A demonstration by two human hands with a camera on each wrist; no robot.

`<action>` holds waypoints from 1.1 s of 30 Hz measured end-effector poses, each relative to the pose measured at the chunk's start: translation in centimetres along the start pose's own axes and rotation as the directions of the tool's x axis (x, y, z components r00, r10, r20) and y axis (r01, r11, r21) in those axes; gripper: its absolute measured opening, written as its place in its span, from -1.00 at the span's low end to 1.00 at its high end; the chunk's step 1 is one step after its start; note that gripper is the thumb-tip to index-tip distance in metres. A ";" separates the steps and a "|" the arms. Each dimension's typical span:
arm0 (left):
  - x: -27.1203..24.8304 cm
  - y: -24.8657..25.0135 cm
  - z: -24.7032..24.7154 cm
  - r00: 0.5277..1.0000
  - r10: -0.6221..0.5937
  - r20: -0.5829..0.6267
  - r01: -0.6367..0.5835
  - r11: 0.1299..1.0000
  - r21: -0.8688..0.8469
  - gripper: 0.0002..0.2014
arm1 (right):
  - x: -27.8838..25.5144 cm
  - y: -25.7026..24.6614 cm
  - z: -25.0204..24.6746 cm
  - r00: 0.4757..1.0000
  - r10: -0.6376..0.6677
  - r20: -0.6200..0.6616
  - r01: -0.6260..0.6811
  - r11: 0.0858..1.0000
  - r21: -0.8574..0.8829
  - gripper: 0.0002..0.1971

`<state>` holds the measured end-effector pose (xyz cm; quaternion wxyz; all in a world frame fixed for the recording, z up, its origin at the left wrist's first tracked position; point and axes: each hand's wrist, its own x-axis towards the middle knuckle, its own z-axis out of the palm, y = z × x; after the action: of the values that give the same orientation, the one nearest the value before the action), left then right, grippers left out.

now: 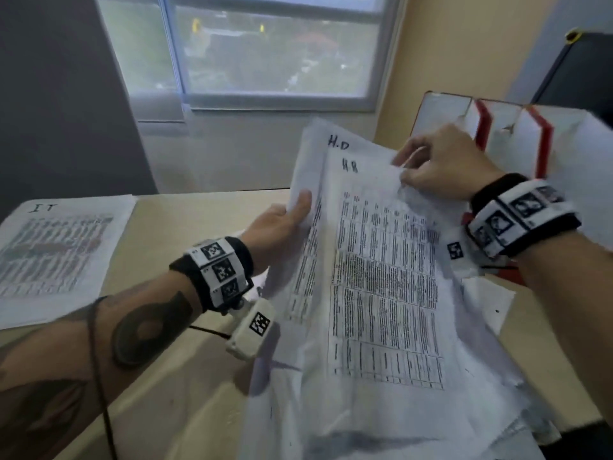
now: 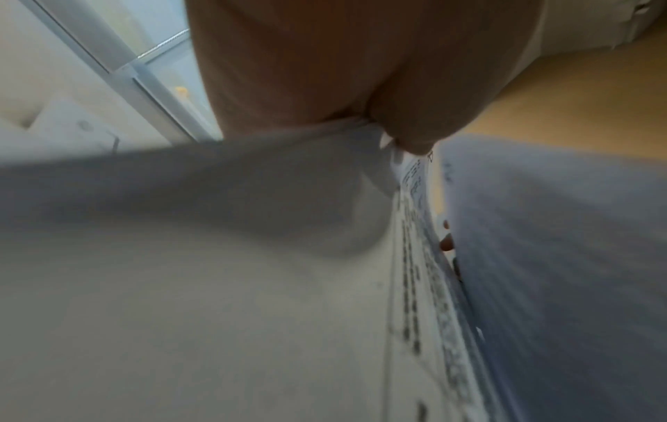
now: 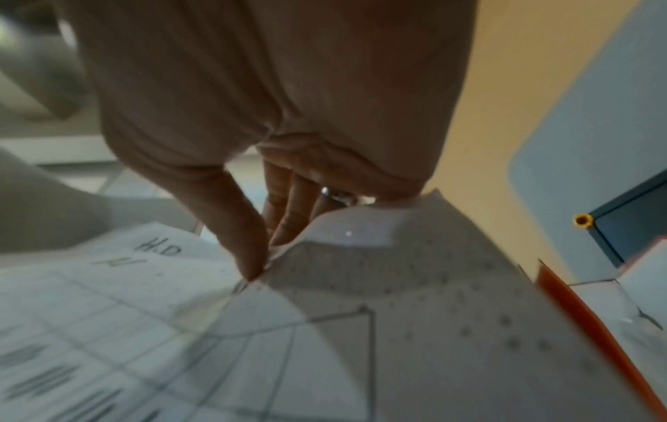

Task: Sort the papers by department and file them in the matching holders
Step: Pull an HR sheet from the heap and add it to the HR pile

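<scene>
So the table (image 1: 185,220) was a pale beige one pushed up against a wall with a window (image 1: 275,51) right behind it, dusk-looking outside, and a dark board (image 1: 583,71) hung on the yellowish wall off to the right.

Left hand (image 1: 282,224) was reaching up from below, thumb on top of the left edge of the paper stack (image 1: 381,293) and the other fingers tucked behind it, so it was gripping the whole bunch and holding it up off the table. Right hand (image 1: 441,164) was up at the top right corner, thumb and fingers (image 3: 245,234) pinched narrow on the corner of the front sheet, which was crumpling a bit there.

Count-wise: two handwritten headers showed in the stack, "H.D" on the back sheet and "HR"-ish on the front one, with more sheets underneath that I couldn't count. One separate sheet marked "IT" (image 1: 56,254) lay flat on the far left of the table. The white holders with red edges (image 1: 517,134) stood behind the right hand, three compartments as far as I could tell.
</scene>
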<state>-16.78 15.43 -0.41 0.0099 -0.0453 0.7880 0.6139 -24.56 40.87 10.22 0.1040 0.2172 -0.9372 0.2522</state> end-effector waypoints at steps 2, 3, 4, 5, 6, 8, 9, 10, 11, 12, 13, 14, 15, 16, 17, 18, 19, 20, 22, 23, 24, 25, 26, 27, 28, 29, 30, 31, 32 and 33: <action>-0.7 0.3 0.6 0.999 -0.035 -0.013 0.035 0.999 0.025 -0.20 | 0.0 0.1 1.7 0.998 0.054 -0.035 -0.055 0.998 -0.015 -0.80; -1.1 0.3 0.6 0.999 -0.033 0.024 0.032 0.999 0.028 -0.26 | 0.0 0.1 2.4 0.996 0.068 -0.057 -0.070 0.997 -0.022 -0.80; -1.3 0.3 0.6 0.996 -0.018 0.086 0.015 1.000 0.027 -0.38 | 0.0 0.1 3.0 0.994 0.076 -0.081 -0.078 0.997 -0.015 -0.80; -1.4 0.1 0.5 0.989 -0.001 0.149 -0.003 1.000 0.028 -0.53 | 0.0 0.1 3.5 0.991 0.080 -0.111 -0.080 0.997 0.005 -0.81; -1.4 -0.3 0.2 0.982 0.006 0.189 -0.012 0.999 0.031 -0.63 | -0.2 0.1 3.9 0.984 0.078 -0.158 -0.073 0.997 0.040 -0.81; -1.0 -0.8 -0.3 0.983 -0.012 0.186 0.008 1.000 0.022 -0.63 | -0.8 0.1 4.3 0.947 0.080 -0.311 -0.048 0.993 0.109 -0.79; -0.8 -0.9 -0.4 0.988 -0.016 0.156 0.016 1.000 0.000 -0.62 | -1.3 0.4 4.3 0.909 0.103 -0.403 -0.052 0.989 0.136 -0.74; -0.8 -0.7 -0.7 0.993 -0.010 0.120 0.015 0.999 -0.037 -0.61 | -1.8 0.8 4.3 0.864 0.152 -0.480 -0.082 0.983 0.164 -0.65; -0.7 -0.6 -0.9 0.997 0.002 0.077 0.004 0.997 -0.080 -0.62 | -2.3 1.5 4.2 0.825 0.237 -0.512 -0.136 0.964 0.227 -0.54; -0.8 -0.2 -1.2 0.999 0.026 0.028 -0.022 0.992 -0.127 -0.66 | -2.9 2.1 4.1 0.805 0.352 -0.477 -0.189 0.915 0.357 -0.42; -0.5 0.1 -1.6 0.999 0.049 -0.019 -0.051 0.984 -0.170 -0.70 | -3.5 2.6 4.0 0.810 0.458 -0.366 -0.212 0.811 0.545 -0.34; -0.4 0.6 -1.8 0.997 0.066 -0.049 -0.075 0.976 -0.204 -0.69 | -4.0 2.8 4.0 0.839 0.506 -0.201 -0.206 0.637 0.743 -0.29; -0.1 1.0 -1.8 0.994 0.075 -0.078 -0.091 0.969 -0.230 -0.61 | -4.6 3.0 4.1 0.879 0.475 -0.039 -0.207 0.455 0.866 -0.28; 0.1 1.6 -1.7 0.991 0.080 -0.107 -0.105 0.964 -0.245 -0.47 | -5.0 2.9 4.4 0.914 0.403 0.037 -0.195 0.359 0.913 -0.35; 0.1 2.5 -1.5 0.987 0.095 -0.133 -0.125 0.963 -0.238 -0.31 | -5.2 2.5 4.5 0.941 0.338 0.022 -0.157 0.375 0.914 -0.51; -0.1 3.5 -1.1 0.981 0.125 -0.146 -0.155 0.964 -0.217 -0.20 | -5.2 1.8 4.4 0.952 0.303 -0.052 -0.095 0.450 0.888 -0.65; -0.2 4.4 -0.7 0.972 0.186 -0.145 -0.212 0.958 -0.191 -0.20 | -5.0 1.1 4.1 0.945 0.287 -0.154 -0.023 0.531 0.847 -0.71; -0.5 5.3 -0.3 0.953 0.268 -0.142 -0.291 0.939 -0.183 -0.32 | -4.8 0.4 3.6 0.932 0.264 -0.248 0.049 0.587 0.808 -0.72; -0.9 7.0 0.0 0.909 0.373 -0.183 -0.408 0.887 -0.217 -0.60 | -4.5 -0.7 2.1 0.909 0.210 -0.360 0.163 0.615 0.772 -0.70; -1.1 7.6 0.0 0.900 0.371 -0.228 -0.422 0.872 -0.250 -0.67 | -4.5 -1.1 1.5 0.903 0.184 -0.388 0.206 0.607 0.767 -0.70; -1.4 7.9 0.0 0.895 0.360 -0.264 -0.430 0.854 -0.293 -0.70 | -4.8 -1.2 1.3 0.896 0.168 -0.411 0.242 0.592 0.769 -0.68; -1.5 7.6 -0.1 0.888 0.351 -0.298 -0.439 0.841 -0.317 -0.71 | -5.2 -1.3 1.2 0.894 0.157 -0.420 0.265 0.570 0.778 -0.63; -1.3 6.9 -0.2 0.880 0.349 -0.322 -0.448 0.834 -0.322 -0.73 | -5.6 -1.2 1.6 0.897 0.159 -0.411 0.265 0.551 0.792 -0.56; -1.4 5.9 -0.1 0.874 0.357 -0.329 -0.457 0.834 -0.309 -0.75 | -6.1 -1.0 2.2 0.908 0.179 -0.380 0.233 0.539 0.810 -0.48; -1.5 4.8 0.0 0.872 0.357 -0.335 -0.456 0.841 -0.291 -0.76 | -6.5 -0.7 3.0 0.915 0.214 -0.342 0.185 0.532 0.826 -0.42; -1.6 3.9 0.3 0.872 0.352 -0.339 -0.448 0.853 -0.267 -0.73 | -7.0 -0.6 3.8 0.920 0.244 -0.307 0.139 0.528 0.838 -0.38; -1.6 3.1 0.6 0.875 0.342 -0.342 -0.433 0.869 -0.238 -0.69 | -7.2 -0.3 4.5 0.922 0.261 -0.284 0.111 0.525 0.844 -0.38; -1.5 2.7 0.9 0.879 0.340 -0.335 -0.424 0.879 -0.219 -0.69 | -7.4 -0.4 5.0 0.923 0.269 -0.275 0.098 0.526 0.845 -0.42; -1.6 2.7 1.2 0.882 0.336 -0.330 -0.419 0.880 -0.223 -0.73 | -7.5 -0.5 5.2 0.920 0.276 -0.277 0.096 0.527 0.845 -0.47; -1.7 3.2 1.3 0.888 0.331 -0.320 -0.414 0.878 -0.240 -0.76 | -7.5 -0.7 5.2 0.916 0.281 -0.287 0.102 0.529 0.842 -0.49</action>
<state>-15.40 17.60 2.47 -0.2237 0.0247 0.6726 0.7049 -18.06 40.30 3.81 0.1565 0.1359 -0.6672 0.7155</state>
